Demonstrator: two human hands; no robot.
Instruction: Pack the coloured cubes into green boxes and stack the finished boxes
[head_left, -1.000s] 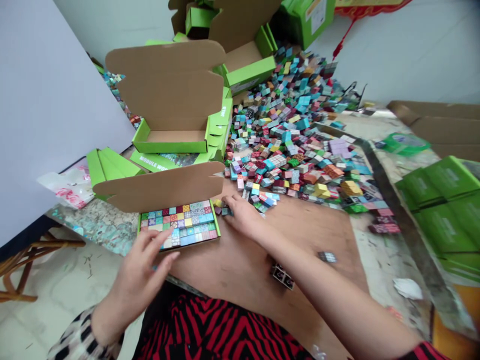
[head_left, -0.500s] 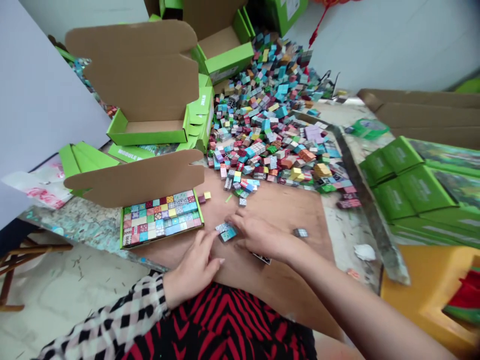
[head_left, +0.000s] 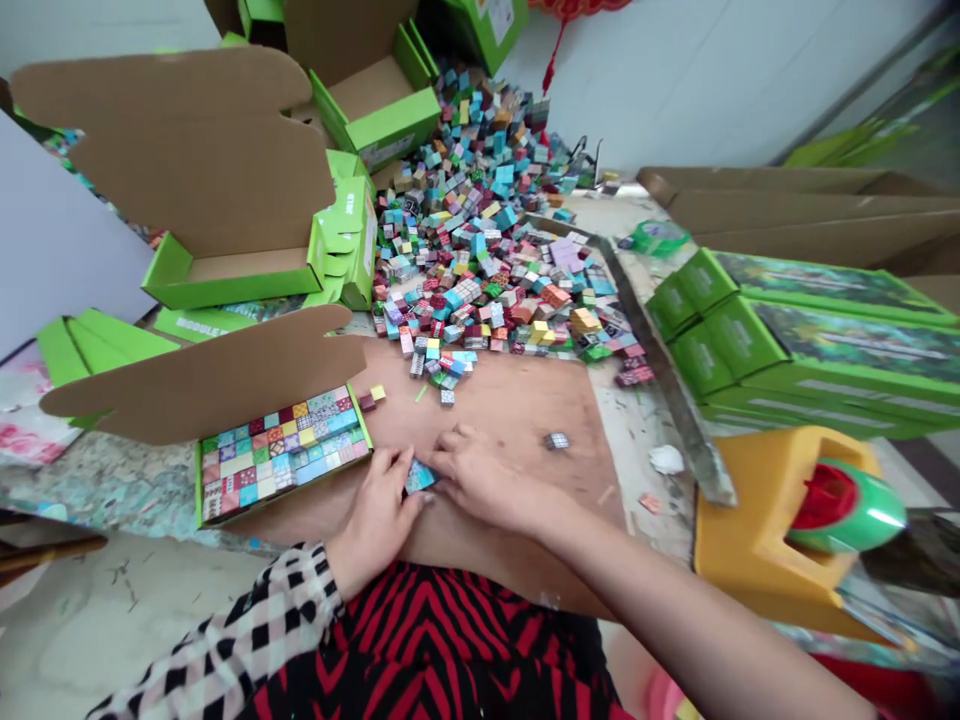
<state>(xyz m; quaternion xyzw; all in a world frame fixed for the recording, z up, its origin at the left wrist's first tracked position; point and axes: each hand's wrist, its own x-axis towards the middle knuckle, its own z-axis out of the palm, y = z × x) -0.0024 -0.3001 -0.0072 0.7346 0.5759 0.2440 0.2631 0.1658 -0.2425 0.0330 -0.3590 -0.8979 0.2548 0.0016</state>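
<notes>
A small group of light-blue patterned blocks (head_left: pixel 418 476) sits on the brown board, squeezed between my two hands. My left hand (head_left: pixel 377 512) presses against its left side with fingers together and the thumb at the near edge. From the other side my right hand (head_left: pixel 478 478) closes on it with bent fingers, which hide part of the group. To the left stands an open green box (head_left: pixel 369 432) with its cardboard lid raised, filled with rows of colourful patterned blocks. One grey checked block (head_left: pixel 556 441) lies apart on the right of the board.
A big heap of loose blocks (head_left: pixel 480 270) covers the back of the table. A metal bar (head_left: pixel 660 370) runs along its right, beside stacked green boxes (head_left: pixel 739 345) and a yellow container (head_left: pixel 739 530). An opened green box (head_left: pixel 232 280) stands at the back left.
The view has swung to the right. My hands have come together, and my left hand now touches the blue blocks it was beside. A dark piece under my right hand is now out of sight.
</notes>
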